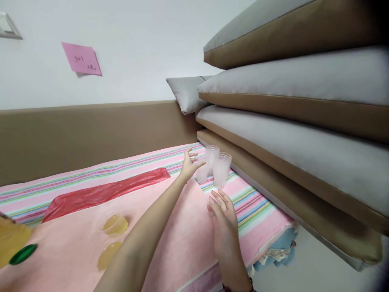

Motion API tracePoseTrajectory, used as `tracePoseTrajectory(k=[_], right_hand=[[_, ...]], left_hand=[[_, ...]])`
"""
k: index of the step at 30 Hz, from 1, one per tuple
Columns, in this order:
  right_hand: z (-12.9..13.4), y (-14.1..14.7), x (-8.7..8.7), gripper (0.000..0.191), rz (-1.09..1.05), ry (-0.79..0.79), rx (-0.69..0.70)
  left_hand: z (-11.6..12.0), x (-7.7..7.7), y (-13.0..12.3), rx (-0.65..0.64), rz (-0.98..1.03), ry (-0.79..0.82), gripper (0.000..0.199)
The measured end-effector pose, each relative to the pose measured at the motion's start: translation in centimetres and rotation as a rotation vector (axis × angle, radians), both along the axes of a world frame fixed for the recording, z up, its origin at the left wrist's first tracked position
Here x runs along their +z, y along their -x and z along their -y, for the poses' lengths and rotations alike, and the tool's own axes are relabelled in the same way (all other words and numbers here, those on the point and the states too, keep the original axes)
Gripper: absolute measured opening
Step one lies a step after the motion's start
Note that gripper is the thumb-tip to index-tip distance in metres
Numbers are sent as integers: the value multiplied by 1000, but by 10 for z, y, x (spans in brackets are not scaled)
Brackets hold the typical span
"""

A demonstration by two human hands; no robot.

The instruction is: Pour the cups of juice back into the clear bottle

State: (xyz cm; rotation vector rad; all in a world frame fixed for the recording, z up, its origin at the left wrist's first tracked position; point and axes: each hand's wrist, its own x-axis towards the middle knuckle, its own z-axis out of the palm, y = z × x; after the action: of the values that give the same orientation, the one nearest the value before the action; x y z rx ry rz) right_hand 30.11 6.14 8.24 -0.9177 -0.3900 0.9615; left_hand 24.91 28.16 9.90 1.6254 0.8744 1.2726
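"Left hand (189,165) spread, thumb well off the fingers, tips overlapping the nearest cup walls. Touching or not, I can't tell."

"And the other?"

"The right hand (224,222) is at five o'clock from it, fingers parted and gently curled, with nothing in its grip."

"Now the things, left to right?"

"At eight o'clock from the left hand are two filled cups (115,225), yellow inside. At its three o'clock stand the rear cup stack (212,155) and, just right of that, the front cup stack (222,171), both upright on the striped cloth (258,207). Cushions (291,91) rise at two o'clock from the front cup stack."

"How would those stacks handle?"

"Light, I'd judge, and thin: probably clear plastic that gives under a hard squeeze and might crack at the rim. Those smooth walls could be slippery, and being tall and narrow, a nudge might tip one."

"So where do you take hold?"

"Around the middle, below the ringed rims, thumb at nine o'clock and fingers at three, with light, even pressure. The rings suggest nested cups, so a pull on the topmost rim alone could slide one free and leave the rest standing."
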Motion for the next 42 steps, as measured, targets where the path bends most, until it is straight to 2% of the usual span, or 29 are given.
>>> tracePoseTrajectory(k=[3,7,13,19,23,26,29,32,35,36,39,42], right_hand=[[2,4,5,58,-28,-10,4],[1,5,4,59,-46,-14,13],[-3,5,0,63,-65,14,39],[0,10,1,60,-63,-5,49],[0,12,0,58,-60,-14,54],[0,13,0,58,-63,-5,59],[0,14,-1,57,-70,6,72],[1,17,-4,54,-66,5,109],[1,23,-6,48,-2,19,197],[1,27,-7,45,39,24,233],[-1,44,-12,41,176,42,327],[1,71,-22,41,286,48,448]], left_hand=[[-1,-5,4,3,-64,-9,97],[0,-4,9,-14,-155,-26,108],[-2,4,10,13,-257,-52,75],[1,7,2,32,-351,-44,75],[7,9,-3,41,-343,-29,73],[13,20,-3,77,-282,-36,67],[25,46,6,109,-204,-65,55],[54,80,29,138,-144,-131,47],[104,107,66,162,-125,-217,40],[124,113,81,154,-133,-290,38],[188,120,135,185,-282,-504,32],[244,116,195,363,-613,-808,35]])
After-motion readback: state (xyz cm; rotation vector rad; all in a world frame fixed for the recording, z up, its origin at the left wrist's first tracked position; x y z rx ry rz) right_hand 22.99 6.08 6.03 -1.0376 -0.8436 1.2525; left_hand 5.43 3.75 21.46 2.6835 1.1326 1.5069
